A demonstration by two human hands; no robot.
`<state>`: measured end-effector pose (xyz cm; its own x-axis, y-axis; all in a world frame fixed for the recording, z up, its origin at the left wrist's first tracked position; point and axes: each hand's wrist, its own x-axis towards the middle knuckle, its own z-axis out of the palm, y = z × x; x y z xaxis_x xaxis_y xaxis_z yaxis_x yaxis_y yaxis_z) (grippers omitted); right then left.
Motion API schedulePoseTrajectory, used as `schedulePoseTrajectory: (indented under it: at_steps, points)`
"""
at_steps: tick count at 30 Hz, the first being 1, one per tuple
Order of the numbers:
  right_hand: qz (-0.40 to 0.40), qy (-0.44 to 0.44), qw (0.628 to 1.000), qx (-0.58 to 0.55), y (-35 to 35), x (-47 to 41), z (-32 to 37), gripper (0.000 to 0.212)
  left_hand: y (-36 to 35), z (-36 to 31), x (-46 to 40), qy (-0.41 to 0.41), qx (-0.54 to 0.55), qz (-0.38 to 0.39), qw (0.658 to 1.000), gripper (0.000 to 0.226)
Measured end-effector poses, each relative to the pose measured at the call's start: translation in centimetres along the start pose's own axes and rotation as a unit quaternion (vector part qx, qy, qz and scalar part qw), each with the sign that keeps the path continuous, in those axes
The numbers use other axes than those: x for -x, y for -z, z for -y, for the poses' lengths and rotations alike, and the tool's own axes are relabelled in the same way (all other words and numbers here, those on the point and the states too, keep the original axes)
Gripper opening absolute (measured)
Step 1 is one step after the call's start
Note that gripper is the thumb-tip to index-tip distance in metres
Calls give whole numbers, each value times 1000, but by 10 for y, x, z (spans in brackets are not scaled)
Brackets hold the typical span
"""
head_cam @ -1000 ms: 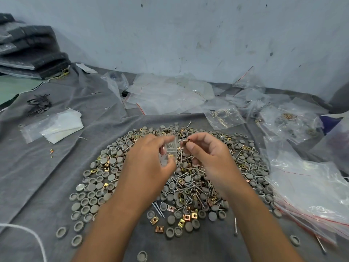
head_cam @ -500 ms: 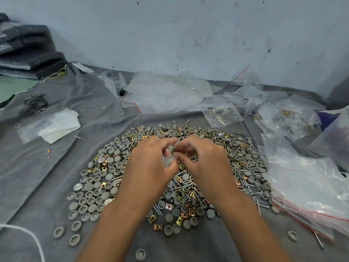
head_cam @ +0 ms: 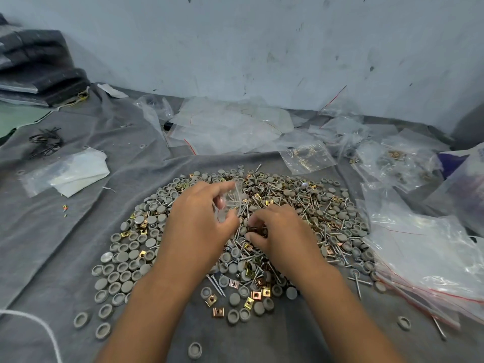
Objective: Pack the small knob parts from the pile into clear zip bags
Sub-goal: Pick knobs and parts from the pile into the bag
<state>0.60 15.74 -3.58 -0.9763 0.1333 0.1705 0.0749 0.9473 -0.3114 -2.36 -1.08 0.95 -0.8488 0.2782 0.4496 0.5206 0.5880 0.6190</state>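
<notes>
With the left hand point(head_cam: 199, 218) pinching a small clear bag point(head_cam: 230, 203) above the pile point(head_cam: 262, 231) mid-cloth, the right hand point(head_cam: 277, 231), fingers curled down into it, should pluck one part cleanly; its catch is hidden.

Matt grey plastic caps point(head_cam: 123, 258), shiny steel screws point(head_cam: 262, 226) and brassy metal clips point(head_cam: 256, 295) heaped on soft grey cloth point(head_cam: 52, 231); glossy clear plastic bags point(head_cam: 424, 258) right of the heap

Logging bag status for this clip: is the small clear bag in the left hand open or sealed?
Cannot tell. The left hand pinches the small clear bag above the pile; its mouth is blurred.
</notes>
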Motion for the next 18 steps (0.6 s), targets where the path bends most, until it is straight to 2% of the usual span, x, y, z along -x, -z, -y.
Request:
schedulePoseTrajectory:
  at_steps: [3, 7, 13, 15, 18]
  points:
    - [-32, 14, 999, 42, -5, 0, 4, 23, 1, 1, -1, 4, -2, -1, 1000, 48]
    - [-19, 24, 998, 60, -9, 1, 5, 31, 1, 1, 0, 3, -2, -2, 1000, 48]
    - [7, 46, 997, 67, -6, -1, -3, 17, 1, -1, 1, 2, 1, 0, 1000, 48]
    - [16, 25, 1000, 10, -3, -4, -8, 8, 2, -1, 1, 4, 4, 1, 1000, 49]
    - [5, -37, 990, -138, 7, -9, -16, 7, 2, -2, 1, 6, 4, 4, 1000, 49]
